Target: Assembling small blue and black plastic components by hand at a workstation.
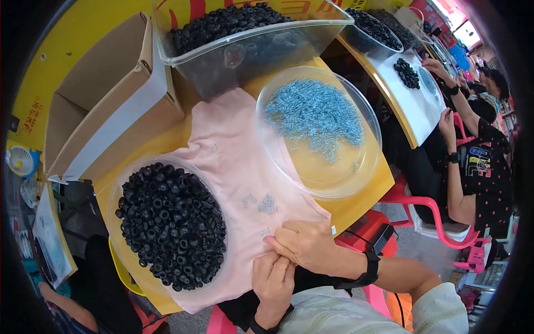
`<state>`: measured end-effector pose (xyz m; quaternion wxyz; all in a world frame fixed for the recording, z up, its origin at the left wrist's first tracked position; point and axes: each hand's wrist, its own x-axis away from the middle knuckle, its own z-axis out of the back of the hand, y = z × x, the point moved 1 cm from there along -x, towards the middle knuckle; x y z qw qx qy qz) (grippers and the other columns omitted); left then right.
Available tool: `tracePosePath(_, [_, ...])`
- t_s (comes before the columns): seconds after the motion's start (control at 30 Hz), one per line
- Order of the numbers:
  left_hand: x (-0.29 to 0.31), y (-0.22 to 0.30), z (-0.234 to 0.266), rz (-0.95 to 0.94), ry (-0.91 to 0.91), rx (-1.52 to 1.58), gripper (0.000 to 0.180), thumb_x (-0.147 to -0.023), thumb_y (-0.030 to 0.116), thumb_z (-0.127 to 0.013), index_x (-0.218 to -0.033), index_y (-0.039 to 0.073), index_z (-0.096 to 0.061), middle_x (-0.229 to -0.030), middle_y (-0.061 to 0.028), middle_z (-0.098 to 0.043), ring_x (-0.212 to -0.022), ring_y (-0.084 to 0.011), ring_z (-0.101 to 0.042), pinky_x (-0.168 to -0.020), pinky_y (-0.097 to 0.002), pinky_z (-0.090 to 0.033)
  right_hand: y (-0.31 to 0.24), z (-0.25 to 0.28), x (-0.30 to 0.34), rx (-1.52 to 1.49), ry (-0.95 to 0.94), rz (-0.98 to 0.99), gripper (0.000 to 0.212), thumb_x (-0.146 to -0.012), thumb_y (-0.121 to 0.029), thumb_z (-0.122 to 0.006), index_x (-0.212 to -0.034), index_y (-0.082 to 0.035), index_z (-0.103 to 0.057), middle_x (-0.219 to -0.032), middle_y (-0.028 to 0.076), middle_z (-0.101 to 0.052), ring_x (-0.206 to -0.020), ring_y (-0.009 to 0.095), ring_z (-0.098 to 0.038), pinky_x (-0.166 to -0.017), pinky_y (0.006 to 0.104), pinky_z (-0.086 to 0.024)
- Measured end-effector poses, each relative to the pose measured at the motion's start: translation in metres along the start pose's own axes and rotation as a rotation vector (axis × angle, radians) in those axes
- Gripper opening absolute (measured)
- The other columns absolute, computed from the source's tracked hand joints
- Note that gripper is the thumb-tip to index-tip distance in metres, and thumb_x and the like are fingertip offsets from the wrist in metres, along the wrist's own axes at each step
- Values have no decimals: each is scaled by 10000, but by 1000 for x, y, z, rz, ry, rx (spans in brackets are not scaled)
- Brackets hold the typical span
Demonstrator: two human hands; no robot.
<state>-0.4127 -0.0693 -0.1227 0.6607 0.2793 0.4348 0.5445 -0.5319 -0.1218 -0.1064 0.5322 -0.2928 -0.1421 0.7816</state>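
My left hand [272, 281] and my right hand [305, 244] meet at the near edge of a pale pink cloth [222, 131]. Both are closed with fingertips pinched together, and whatever lies between them is hidden or too small to make out. Just beyond my fingers, a small heap of tiny pale blue, see-through pieces [267, 204] rests on the cloth. To the left, a round tray [113, 203] holds many small black, hollow plastic parts [172, 225]. Farther right, a shallow see-through round tray [334, 181] holds a spread of tiny blue pieces [314, 114].
A large see-through bin [222, 69] of black parts stands at the back, beside an open cardboard box [111, 106]. At right, another person [467, 150] works at a white-topped table [414, 106]. A pink chair [428, 209] is near. Another person's arm [69, 306] shows lower left.
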Motion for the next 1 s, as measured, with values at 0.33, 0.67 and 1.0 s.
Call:
tracePosePath(0.33, [-7, -6, -2, -60, 1, 22, 260, -661, -64, -727, -903, 4, -662, -904, -115, -629, -802, -302, -582, -706, -387, -466, 7, -4, 0, 155, -22, 191, 303, -852, -195, -676, -618, -106, -506, -540, 32, -428, -454, 183, -504, -411, 329, -378])
tracePosePath(0.67, [-6, 2, 11, 146, 6, 364, 210, -802, -49, -697, -1009, -25, -674, -921, -83, -627, -762, -184, -626, -688, -279, -517, 16, 21, 2, -695, -18, -270, 359, -1000, -247, -536, -744, 4, -550, -625, 60, -519, -554, 123, -501, -508, 265, -401])
tracePosePath(1.0, [5, 15, 42, 515, -153, 1581, 310, -936, 187, -645, -1216, 71, -580, -1168, -72, -627, -982, -177, -578, -778, -274, -473, -34, 70, 17, -550, 27, 53, 180, -875, -79, -681, -1052, -90, -653, -857, 48, -642, -604, 148, -550, -526, 248, -438])
